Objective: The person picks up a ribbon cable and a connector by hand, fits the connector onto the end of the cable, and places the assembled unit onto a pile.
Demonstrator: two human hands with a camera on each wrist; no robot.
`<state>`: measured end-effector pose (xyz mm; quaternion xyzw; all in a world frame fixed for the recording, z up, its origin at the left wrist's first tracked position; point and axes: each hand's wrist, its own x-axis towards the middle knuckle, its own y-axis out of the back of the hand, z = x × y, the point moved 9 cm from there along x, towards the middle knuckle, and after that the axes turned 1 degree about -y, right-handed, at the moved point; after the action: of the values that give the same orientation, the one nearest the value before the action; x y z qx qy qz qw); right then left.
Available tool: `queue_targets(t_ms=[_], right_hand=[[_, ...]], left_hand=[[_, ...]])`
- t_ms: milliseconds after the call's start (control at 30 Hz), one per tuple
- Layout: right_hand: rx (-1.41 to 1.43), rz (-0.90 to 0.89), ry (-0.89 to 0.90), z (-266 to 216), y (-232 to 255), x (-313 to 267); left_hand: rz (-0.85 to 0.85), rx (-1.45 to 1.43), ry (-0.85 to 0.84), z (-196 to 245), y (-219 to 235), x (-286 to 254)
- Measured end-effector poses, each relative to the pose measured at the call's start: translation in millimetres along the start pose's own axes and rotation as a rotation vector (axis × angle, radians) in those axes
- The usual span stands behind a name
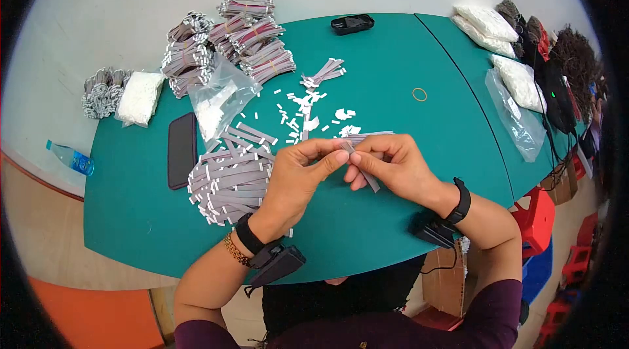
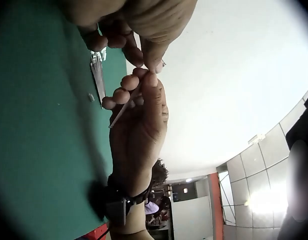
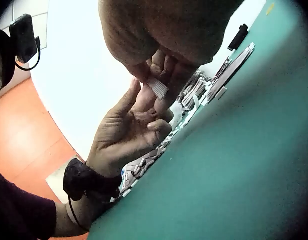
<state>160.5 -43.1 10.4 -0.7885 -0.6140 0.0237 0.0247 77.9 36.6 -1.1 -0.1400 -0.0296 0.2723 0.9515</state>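
Note:
Both hands meet over the green table in front of the body. A short grey flat ribbon cable (image 1: 370,181) slants down between them. My right hand (image 1: 403,169) pinches it between thumb and curled fingers, and its lower end sticks out past them. At the cable's upper end, my left hand (image 1: 295,179) pinches with thumb and index fingertip, which hide that tip. The right wrist view shows the cable's ribbed end (image 3: 157,88) below the right fingers. To the left lies a heap of grey ribbon cables (image 1: 229,185) with white ends.
Small white pieces (image 1: 283,115) are scattered behind the hands, near a clear bag (image 1: 226,97). Tied cable bundles (image 1: 268,61) are stacked at the back left. A dark phone-like slab (image 1: 182,151) lies left of the heap. A rubber band (image 1: 420,94) lies to the right.

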Motion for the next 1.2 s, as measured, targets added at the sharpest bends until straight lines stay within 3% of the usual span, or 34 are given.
queue_targets(t_ms=[400, 600, 800, 900, 1200], right_hand=[[-0.024, 0.011, -0.006, 2.5, -1.0, -1.3], [0.077, -0.055, -0.017, 1.1, -5.7, -1.5], [0.258, -0.129, -0.162, 8.1, -8.5, -0.7], [0.210, -0.177, -0.099, 8.2, -10.1, 0.0], [0.079, -0.024, -0.045, 3.4, 2.2, 0.4]], left_hand=[[-0.015, 0.023, -0.005, -4.3, 2.2, 0.1], [-0.065, -0.028, -0.008, -3.2, 0.4, 0.8], [-0.120, -0.032, -0.045, 2.0, -2.0, 2.0], [-0.107, -0.023, -0.008, -1.1, -1.2, 1.4], [-0.053, 0.013, 0.003, -3.4, -0.6, 0.8]])
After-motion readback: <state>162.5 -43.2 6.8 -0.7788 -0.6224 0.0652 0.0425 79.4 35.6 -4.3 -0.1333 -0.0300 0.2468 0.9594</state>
